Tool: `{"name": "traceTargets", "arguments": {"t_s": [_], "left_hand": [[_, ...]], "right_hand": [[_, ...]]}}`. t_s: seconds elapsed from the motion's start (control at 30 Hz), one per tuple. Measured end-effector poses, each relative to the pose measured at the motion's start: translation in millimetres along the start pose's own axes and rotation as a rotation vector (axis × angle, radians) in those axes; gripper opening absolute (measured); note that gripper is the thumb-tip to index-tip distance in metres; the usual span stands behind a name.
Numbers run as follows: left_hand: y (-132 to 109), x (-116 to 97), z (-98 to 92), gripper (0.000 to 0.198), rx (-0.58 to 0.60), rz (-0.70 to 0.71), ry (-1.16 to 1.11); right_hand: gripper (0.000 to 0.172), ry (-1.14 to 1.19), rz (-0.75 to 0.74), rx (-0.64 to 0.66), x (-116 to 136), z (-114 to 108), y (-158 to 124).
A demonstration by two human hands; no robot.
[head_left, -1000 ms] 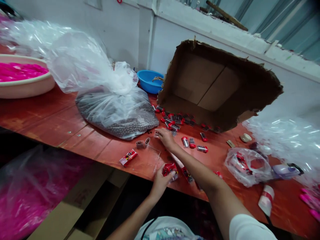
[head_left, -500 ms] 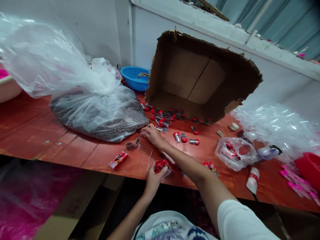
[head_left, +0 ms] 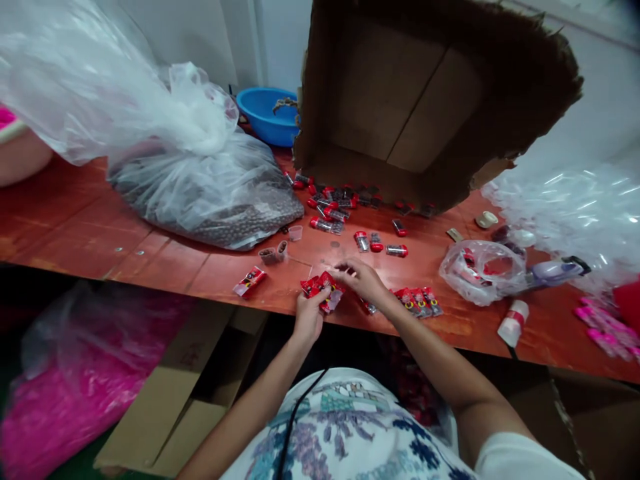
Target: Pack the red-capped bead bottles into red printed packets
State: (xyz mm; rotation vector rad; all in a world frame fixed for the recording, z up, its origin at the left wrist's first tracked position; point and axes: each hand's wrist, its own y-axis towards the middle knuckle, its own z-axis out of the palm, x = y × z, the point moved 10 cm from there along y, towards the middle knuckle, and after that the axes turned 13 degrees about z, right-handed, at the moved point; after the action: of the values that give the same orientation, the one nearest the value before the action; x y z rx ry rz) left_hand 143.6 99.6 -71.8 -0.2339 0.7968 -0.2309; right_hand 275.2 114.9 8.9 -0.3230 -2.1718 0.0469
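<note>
Head view, single frame.

- Left hand [head_left: 309, 315]: at the near edge of the counter [head_left: 90, 220], grip closed on a bunch of red sachets [head_left: 320, 291]. The bunch fans up and to the right, long axis slanting from near-left to far-right. Print on the wrappers is too blurred to read.
- Right hand [head_left: 361, 279]: just right of the bunch, fingertips pinched at its far-right end. Whether they clamp a sachet or only touch it cannot be told.
- Loose red sachet [head_left: 249, 281]: left of the hands, lying flat, long axis near-left to far-right. No legible writing.
- Row of sachets [head_left: 418, 301]: right of the right wrist, side by side near the counter edge.
- Two small filled cups [head_left: 275, 253]: just beyond the hands. An empty clear cup [head_left: 295, 233] lies further back.
- Red-capped vials [head_left: 340, 207]: scattered at the mouth of the cardboard box [head_left: 430, 100], which lies tipped on its side, open toward the viewer. Three more vials [head_left: 380, 243] lie nearer.
- Clear bag of dark beads [head_left: 215, 200]: far left, slumped.
- Blue bowl [head_left: 265, 113]: behind the bag.
- Small plastic bag [head_left: 483, 270]: right, holding red items.
- Open room: bare counter left of the loose sachet. The hands work at the near edge, with a flattened carton [head_left: 175, 393] below it.
</note>
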Motion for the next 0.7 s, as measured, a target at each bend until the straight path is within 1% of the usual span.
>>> {"name": "traceTargets", "arguments": {"t_s": [0.07, 0.13, 0.23, 0.3, 0.33, 0.37, 0.4, 0.47, 0.53, 0.57, 0.63, 0.7], "left_hand": [[0, -2, 1.5, 0.028, -0.014, -0.002, -0.006], [1, -3, 2.7, 0.029, -0.031, -0.011, 0.006], [2, -5, 5.1, 0.029, -0.058, -0.024, 0.018], [2, -7, 5.7, 0.025, -0.089, -0.039, 0.001], [2, -9, 5.6, 0.022, -0.108, -0.052, -0.009], [1, -10, 4.9, 0.019, -0.131, -0.068, -0.017], [1, -11, 3.9, 0.016, -0.154, -0.085, -0.023], [-1, -12, 2.3, 0.012, -0.193, -0.127, -0.026], [-2, -13, 2.5, 0.01, -0.211, -0.165, -0.032], [-2, -13, 3.5, 0.008, -0.211, -0.179, -0.035], [-1, -14, 5.7, 0.005, -0.208, -0.2, -0.046], [0, -15, 6.1, 0.003, -0.223, -0.208, -0.063]], "right_hand": [[0.025, 0.04, -0.001, 0.001, -3, 8, -22], [0.028, 0.077, -0.004, -0.034, -3, 12, -35], [0.029, 0.062, -0.026, -0.049, 1, 13, -39], [0.029, -0.045, -0.017, -0.046, 1, 8, -30], [0.029, -0.138, 0.006, -0.071, -2, 1, -22], [0.029, -0.242, 0.04, -0.117, -6, -9, -12], [0.029, -0.373, 0.092, -0.197, -12, -22, -1], [0.031, -0.486, 0.18, -0.321, -23, -46, 20], [0.034, -0.531, 0.233, -0.375, -32, -59, 37], [0.035, -0.544, 0.24, -0.377, -34, -60, 44], [0.032, -0.551, 0.219, -0.347, -36, -55, 51], [0.028, -0.547, 0.181, -0.302, -33, -45, 48]]}}
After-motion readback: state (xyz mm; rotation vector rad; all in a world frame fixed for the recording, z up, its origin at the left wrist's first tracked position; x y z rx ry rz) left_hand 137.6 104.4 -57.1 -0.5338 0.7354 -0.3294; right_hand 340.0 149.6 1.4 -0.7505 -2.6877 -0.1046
